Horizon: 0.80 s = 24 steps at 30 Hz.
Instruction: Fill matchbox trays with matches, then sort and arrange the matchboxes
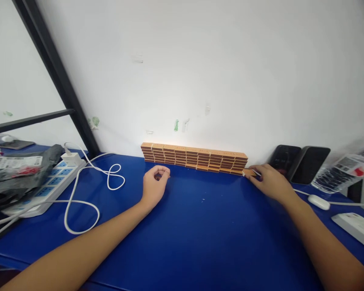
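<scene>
Two bare forearms reach in from the lower edge over a blue table (pixel 200 242).

Left hand (pixel 154 184): rests on the tabletop, fingers curled in to meet the thumb. Nothing visible inside the curl. Sits just in front of the left part of the block wall, not touching it.

Right hand (pixel 269 182): motion-blurred, palm down, low over the table. Thumb and fingertips closed on a single loose block (pixel 248 173). Blur hides the exact contact.

Loose block: lies on the table at the right foot of the block wall (pixel 194 158), touching or just beside its lowest row; cannot tell which.

Block wall: small wooden blocks laid like brickwork, several rows high. It stands along the back of the table against the white wall (pixel 218 72).

Surroundings:
- Left: white power strip (pixel 48 186) with a plug in it, looped white cable (pixel 87 194), dark plastic bag (pixel 18 173).
- Right: two black phones (pixel 309 163) leaning on the white wall, a clear packet (pixel 342 171), a small white puck on a cord (pixel 318 201).
</scene>
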Each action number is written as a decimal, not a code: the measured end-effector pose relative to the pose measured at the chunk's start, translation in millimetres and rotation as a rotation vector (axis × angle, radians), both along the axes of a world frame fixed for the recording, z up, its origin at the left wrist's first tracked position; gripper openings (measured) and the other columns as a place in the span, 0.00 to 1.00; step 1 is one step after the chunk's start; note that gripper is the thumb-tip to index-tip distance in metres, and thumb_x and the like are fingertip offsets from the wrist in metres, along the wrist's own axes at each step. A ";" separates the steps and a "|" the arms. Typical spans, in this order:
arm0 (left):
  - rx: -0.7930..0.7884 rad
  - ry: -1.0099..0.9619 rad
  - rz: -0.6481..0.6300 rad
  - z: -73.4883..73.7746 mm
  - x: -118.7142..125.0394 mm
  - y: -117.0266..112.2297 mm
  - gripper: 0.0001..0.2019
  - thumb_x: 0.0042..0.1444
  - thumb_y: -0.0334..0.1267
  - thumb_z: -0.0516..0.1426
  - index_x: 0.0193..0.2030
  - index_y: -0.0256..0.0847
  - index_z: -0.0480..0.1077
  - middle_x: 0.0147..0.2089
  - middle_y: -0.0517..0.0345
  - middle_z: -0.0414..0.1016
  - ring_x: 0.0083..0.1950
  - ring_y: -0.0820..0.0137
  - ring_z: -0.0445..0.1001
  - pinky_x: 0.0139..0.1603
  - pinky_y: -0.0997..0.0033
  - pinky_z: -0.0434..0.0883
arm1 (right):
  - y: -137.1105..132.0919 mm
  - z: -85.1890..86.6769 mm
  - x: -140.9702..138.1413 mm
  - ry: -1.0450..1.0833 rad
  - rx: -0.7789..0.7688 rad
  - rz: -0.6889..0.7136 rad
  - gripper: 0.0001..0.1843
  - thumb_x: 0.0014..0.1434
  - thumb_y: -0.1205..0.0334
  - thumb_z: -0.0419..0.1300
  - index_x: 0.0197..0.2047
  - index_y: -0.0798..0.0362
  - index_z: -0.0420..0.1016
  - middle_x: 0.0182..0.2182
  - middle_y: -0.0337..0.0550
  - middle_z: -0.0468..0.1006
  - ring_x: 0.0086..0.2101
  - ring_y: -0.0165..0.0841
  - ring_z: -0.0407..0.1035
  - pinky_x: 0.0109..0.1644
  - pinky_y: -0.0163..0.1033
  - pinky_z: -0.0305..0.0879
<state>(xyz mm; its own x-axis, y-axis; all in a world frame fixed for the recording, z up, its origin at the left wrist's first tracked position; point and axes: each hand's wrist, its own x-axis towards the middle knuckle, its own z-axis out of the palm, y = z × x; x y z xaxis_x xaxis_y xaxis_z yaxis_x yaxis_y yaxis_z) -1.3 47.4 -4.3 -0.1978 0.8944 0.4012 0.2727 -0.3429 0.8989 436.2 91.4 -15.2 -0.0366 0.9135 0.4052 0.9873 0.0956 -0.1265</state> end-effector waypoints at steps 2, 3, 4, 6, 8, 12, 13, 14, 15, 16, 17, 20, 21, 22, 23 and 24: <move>0.050 0.045 0.080 -2.5 -2.8 2.3 0.06 0.62 0.40 0.61 0.38 0.42 0.79 0.38 0.56 0.80 0.42 0.64 0.77 0.44 0.64 0.72 | 6.8 -9.5 -0.5 -0.003 -0.032 0.033 0.25 0.66 0.48 0.55 0.57 0.55 0.78 0.51 0.57 0.79 0.44 0.48 0.77 0.50 0.50 0.72; 0.090 0.073 0.135 -3.7 -5.0 4.3 0.05 0.61 0.39 0.61 0.39 0.43 0.79 0.42 0.55 0.80 0.46 0.63 0.77 0.47 0.63 0.72 | 9.8 -12.7 -0.7 0.001 -0.037 0.042 0.25 0.67 0.48 0.54 0.58 0.56 0.78 0.52 0.58 0.78 0.46 0.49 0.77 0.51 0.50 0.72; 0.134 0.098 0.197 -4.7 -7.8 6.8 0.04 0.61 0.37 0.62 0.42 0.44 0.78 0.46 0.54 0.79 0.50 0.61 0.76 0.49 0.62 0.72 | 12.1 -14.6 -0.6 0.007 -0.038 0.042 0.25 0.67 0.49 0.54 0.58 0.56 0.78 0.51 0.59 0.78 0.46 0.49 0.76 0.52 0.50 0.72; 0.208 0.126 0.317 -6.1 -14.6 13.4 0.09 0.59 0.34 0.63 0.47 0.45 0.76 0.53 0.52 0.76 0.57 0.58 0.72 0.53 0.58 0.72 | 13.0 -14.4 0.2 0.020 -0.039 0.032 0.26 0.67 0.47 0.54 0.57 0.55 0.78 0.51 0.58 0.78 0.45 0.49 0.76 0.51 0.50 0.72; 0.230 0.115 0.418 -7.2 -22.1 21.2 0.15 0.57 0.31 0.64 0.51 0.45 0.74 0.58 0.51 0.72 0.61 0.57 0.69 0.58 0.55 0.70 | 9.2 -9.8 0.4 0.024 -0.028 0.000 0.25 0.67 0.46 0.54 0.56 0.54 0.79 0.50 0.57 0.78 0.43 0.48 0.76 0.48 0.49 0.71; 0.123 0.007 0.517 -10.5 -32.4 33.7 0.20 0.54 0.30 0.66 0.53 0.44 0.71 0.58 0.49 0.70 0.63 0.56 0.68 0.63 0.52 0.68 | -4.2 3.3 -10.5 -0.002 0.010 -0.186 0.21 0.69 0.48 0.53 0.42 0.54 0.81 0.39 0.55 0.81 0.38 0.46 0.75 0.40 0.46 0.64; 0.094 -0.016 0.520 -11.5 -33.3 35.1 0.19 0.54 0.30 0.66 0.52 0.44 0.71 0.57 0.50 0.70 0.63 0.56 0.68 0.62 0.52 0.68 | -6.9 5.4 -16.1 0.007 0.019 -0.265 0.21 0.69 0.48 0.53 0.37 0.54 0.80 0.34 0.54 0.81 0.35 0.46 0.74 0.39 0.46 0.62; 0.076 -0.029 0.511 -12.4 -33.6 35.7 0.18 0.54 0.30 0.65 0.52 0.44 0.71 0.56 0.50 0.71 0.62 0.57 0.69 0.61 0.52 0.69 | -8.8 6.7 -22.3 0.030 0.030 -0.341 0.22 0.69 0.48 0.53 0.33 0.53 0.79 0.30 0.53 0.80 0.33 0.45 0.73 0.39 0.46 0.61; 0.073 -0.032 0.492 -13.1 -33.4 35.4 0.17 0.55 0.29 0.65 0.51 0.43 0.71 0.55 0.51 0.73 0.60 0.57 0.71 0.60 0.53 0.69 | -9.9 7.1 -28.9 0.060 0.043 -0.402 0.22 0.69 0.48 0.53 0.31 0.53 0.77 0.28 0.52 0.79 0.32 0.45 0.72 0.39 0.46 0.60; 0.084 -0.025 0.468 -13.4 -33.0 34.6 0.15 0.55 0.29 0.64 0.49 0.43 0.72 0.53 0.52 0.74 0.58 0.58 0.72 0.58 0.54 0.70 | -10.4 6.8 -35.4 0.090 0.059 -0.435 0.22 0.69 0.49 0.53 0.29 0.52 0.76 0.26 0.52 0.78 0.31 0.44 0.72 0.40 0.46 0.60; 0.102 -0.013 0.443 -13.4 -32.3 33.2 0.14 0.56 0.29 0.63 0.48 0.43 0.72 0.51 0.53 0.75 0.55 0.60 0.73 0.57 0.55 0.70 | -10.3 5.8 -41.3 0.111 0.073 -0.438 0.22 0.68 0.50 0.53 0.27 0.52 0.76 0.25 0.52 0.78 0.31 0.44 0.71 0.42 0.47 0.60; 0.153 0.028 0.408 -11.7 -30.6 28.5 0.10 0.57 0.29 0.62 0.45 0.43 0.73 0.48 0.55 0.77 0.52 0.61 0.74 0.55 0.57 0.70 | -9.3 1.7 -52.4 0.115 0.078 -0.389 0.22 0.66 0.51 0.53 0.25 0.52 0.75 0.22 0.49 0.76 0.31 0.43 0.70 0.54 0.51 0.58; 0.165 0.038 0.411 -10.8 -30.3 27.3 0.10 0.57 0.29 0.63 0.45 0.44 0.73 0.48 0.55 0.77 0.52 0.61 0.74 0.55 0.57 0.70 | -9.2 0.8 -53.7 0.111 0.072 -0.383 0.22 0.65 0.50 0.53 0.25 0.51 0.75 0.21 0.48 0.75 0.31 0.43 0.70 0.58 0.53 0.56; 0.174 0.046 0.416 -9.9 -30.0 26.4 0.10 0.57 0.30 0.63 0.45 0.44 0.74 0.48 0.55 0.77 0.53 0.60 0.74 0.54 0.57 0.70 | -9.3 0.4 -53.9 0.112 0.068 -0.388 0.23 0.65 0.49 0.52 0.25 0.51 0.75 0.21 0.47 0.75 0.31 0.43 0.70 0.60 0.54 0.55; 0.183 0.053 0.419 -9.0 -29.8 25.8 0.10 0.57 0.30 0.63 0.44 0.44 0.74 0.48 0.55 0.76 0.53 0.60 0.73 0.54 0.57 0.70 | -9.6 0.4 -53.4 0.113 0.071 -0.398 0.23 0.64 0.47 0.52 0.25 0.51 0.75 0.21 0.47 0.75 0.31 0.44 0.70 0.61 0.54 0.54; 0.193 0.060 0.421 -8.2 -29.5 25.4 0.10 0.57 0.30 0.63 0.44 0.44 0.74 0.48 0.55 0.76 0.53 0.60 0.73 0.54 0.57 0.71 | -10.1 0.9 -52.5 0.113 0.080 -0.410 0.23 0.64 0.47 0.52 0.25 0.51 0.75 0.22 0.48 0.76 0.32 0.44 0.71 0.61 0.54 0.54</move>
<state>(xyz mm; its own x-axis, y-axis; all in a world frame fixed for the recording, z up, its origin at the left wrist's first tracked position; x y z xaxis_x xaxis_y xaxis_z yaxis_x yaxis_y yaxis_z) -30.8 72.8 -12.5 -0.4993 0.6487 0.5744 0.4734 -0.3509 0.8079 383.7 81.3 -14.4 0.3718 0.8089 0.4554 0.9259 -0.2879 -0.2446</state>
